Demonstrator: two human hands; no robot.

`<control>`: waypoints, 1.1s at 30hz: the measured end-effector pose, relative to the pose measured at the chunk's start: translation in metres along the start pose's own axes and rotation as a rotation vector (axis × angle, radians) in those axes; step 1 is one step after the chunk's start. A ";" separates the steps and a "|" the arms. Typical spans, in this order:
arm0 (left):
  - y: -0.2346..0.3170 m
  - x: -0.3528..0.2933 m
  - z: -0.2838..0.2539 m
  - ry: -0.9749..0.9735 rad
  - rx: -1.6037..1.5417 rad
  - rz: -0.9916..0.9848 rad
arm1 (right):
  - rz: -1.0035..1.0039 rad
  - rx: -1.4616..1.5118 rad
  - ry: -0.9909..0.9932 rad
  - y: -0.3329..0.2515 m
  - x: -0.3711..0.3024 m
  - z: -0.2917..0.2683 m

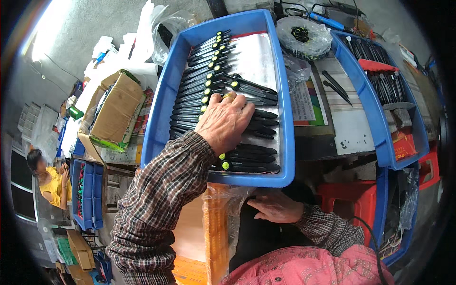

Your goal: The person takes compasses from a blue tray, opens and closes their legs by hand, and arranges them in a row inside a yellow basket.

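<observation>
Has box (114, 109) at left; in blue tray (156, 118) has black pieces (251, 158) lying in rows; rests left hand (225, 121) on them with fingers bent, cannot tell whether clamped on one; rests right hand (275, 209) on lap (261, 242), well apart from left, with fingers loosely spread; has two loose pieces (336, 83) on tabletop (354, 130), left of another tray (380, 135)

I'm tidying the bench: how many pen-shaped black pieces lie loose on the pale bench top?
2: the upper black piece and the lower black piece, close together on the pale bench top, left of the right-hand blue tray, whose wall may hide more.
</observation>
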State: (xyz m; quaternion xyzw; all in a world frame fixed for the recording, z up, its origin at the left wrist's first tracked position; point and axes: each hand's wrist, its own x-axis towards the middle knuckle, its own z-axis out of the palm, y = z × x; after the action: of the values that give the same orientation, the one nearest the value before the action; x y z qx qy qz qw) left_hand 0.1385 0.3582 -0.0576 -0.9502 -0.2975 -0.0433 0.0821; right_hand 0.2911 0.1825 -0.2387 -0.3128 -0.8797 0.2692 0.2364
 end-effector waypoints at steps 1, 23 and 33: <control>-0.001 0.000 -0.001 -0.019 -0.005 0.002 | 0.001 -0.002 -0.010 -0.003 0.002 -0.005; -0.028 0.020 0.009 -0.031 -0.223 0.242 | 0.011 -0.045 0.128 0.068 -0.014 0.042; -0.023 0.021 0.009 0.032 -0.060 0.287 | 0.124 0.321 0.039 0.120 -0.018 0.080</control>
State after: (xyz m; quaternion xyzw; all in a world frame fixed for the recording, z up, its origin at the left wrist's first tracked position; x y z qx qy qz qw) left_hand 0.1429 0.3903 -0.0607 -0.9842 -0.1557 -0.0549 0.0637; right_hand 0.3077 0.2238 -0.3772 -0.3300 -0.7996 0.4142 0.2832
